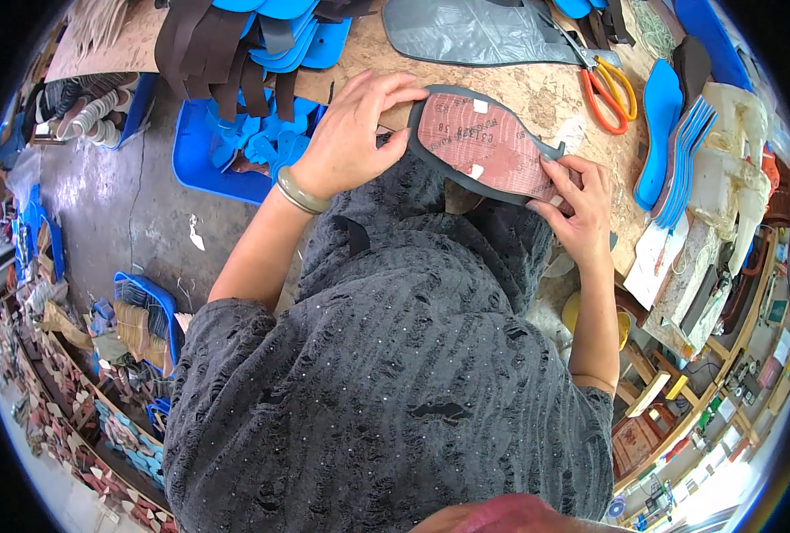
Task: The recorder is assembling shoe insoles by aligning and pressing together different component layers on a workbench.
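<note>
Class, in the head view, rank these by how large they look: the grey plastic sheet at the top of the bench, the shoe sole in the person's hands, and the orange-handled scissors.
1. Grey plastic sheet, though cut off by the frame's edge.
2. Shoe sole, similar in apparent size; nearness to the camera makes this ranking unsure.
3. Orange-handled scissors, clearly smallest.

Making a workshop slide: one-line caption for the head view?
Both hands, left hand and right hand, press a reddish insole on the workbench.
</note>
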Available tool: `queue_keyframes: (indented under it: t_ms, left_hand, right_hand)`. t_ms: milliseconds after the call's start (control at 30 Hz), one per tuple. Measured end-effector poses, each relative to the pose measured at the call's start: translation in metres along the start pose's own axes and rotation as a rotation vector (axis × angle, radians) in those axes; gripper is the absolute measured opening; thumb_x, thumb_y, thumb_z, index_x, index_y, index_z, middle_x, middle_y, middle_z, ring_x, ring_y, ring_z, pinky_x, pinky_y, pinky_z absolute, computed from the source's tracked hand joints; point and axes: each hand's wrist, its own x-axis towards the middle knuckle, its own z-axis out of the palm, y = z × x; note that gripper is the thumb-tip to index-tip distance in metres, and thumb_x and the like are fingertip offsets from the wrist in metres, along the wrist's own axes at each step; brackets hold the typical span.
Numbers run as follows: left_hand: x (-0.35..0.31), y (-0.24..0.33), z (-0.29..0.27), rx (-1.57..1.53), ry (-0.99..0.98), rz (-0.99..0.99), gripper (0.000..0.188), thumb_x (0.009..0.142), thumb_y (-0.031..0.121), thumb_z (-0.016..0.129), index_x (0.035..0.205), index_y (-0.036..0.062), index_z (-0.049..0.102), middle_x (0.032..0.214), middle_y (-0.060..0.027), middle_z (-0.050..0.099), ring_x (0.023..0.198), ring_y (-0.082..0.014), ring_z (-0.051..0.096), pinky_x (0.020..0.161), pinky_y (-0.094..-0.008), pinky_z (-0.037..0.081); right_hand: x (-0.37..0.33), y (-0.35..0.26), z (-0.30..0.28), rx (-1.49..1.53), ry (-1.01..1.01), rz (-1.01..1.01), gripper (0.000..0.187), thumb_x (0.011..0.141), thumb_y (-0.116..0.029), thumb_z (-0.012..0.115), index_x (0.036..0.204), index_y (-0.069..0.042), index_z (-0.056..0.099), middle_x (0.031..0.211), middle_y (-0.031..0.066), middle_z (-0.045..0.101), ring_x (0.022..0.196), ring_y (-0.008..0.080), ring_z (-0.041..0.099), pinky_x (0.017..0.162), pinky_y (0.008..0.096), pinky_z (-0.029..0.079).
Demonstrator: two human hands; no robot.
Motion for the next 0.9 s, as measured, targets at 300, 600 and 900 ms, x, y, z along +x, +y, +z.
queue_keyframes:
  t_ms: [300, 600, 900]
  left_hand:
    - [0.002, 0.002, -0.002, -0.007, -0.009, 0.011, 0.049, 0.076, 0.006, 0.064, 0.123, 0.0047, 0.050, 0.125, -0.0068, 0.061, 0.123, -0.0349, 0.047, 0.106, -0.0430, 0.036]
    - [0.014, 0.013, -0.001, -0.005, -0.014, 0.071, 0.055, 0.074, 0.012, 0.069, 0.125, 0.0043, 0.050, 0.129, -0.0086, 0.057, 0.122, -0.0341, 0.049, 0.109, -0.0460, 0.032]
    - [0.066, 0.044, 0.034, -0.213, -0.308, 0.359, 0.070, 0.064, 0.027, 0.082, 0.127, 0.0091, 0.057, 0.129, -0.0111, 0.054, 0.121, -0.0320, 0.049, 0.103, -0.0434, 0.038]
  right_hand:
    - [0.001, -0.001, 0.000, -0.006, -0.012, 0.001, 0.060, 0.061, -0.026, 0.082, 0.119, -0.023, 0.068, 0.111, 0.0055, 0.058, 0.100, 0.0286, 0.053, 0.086, 0.0411, 0.043]
    - [0.000, 0.001, -0.002, -0.008, -0.023, 0.016, 0.055, 0.066, -0.028, 0.079, 0.119, -0.024, 0.067, 0.112, 0.0041, 0.058, 0.102, 0.0277, 0.052, 0.089, 0.0417, 0.042]
    - [-0.003, 0.008, -0.011, 0.006, -0.008, -0.006, 0.059, 0.069, -0.026, 0.078, 0.126, -0.024, 0.063, 0.115, 0.0052, 0.057, 0.109, 0.0257, 0.053, 0.094, 0.0394, 0.040]
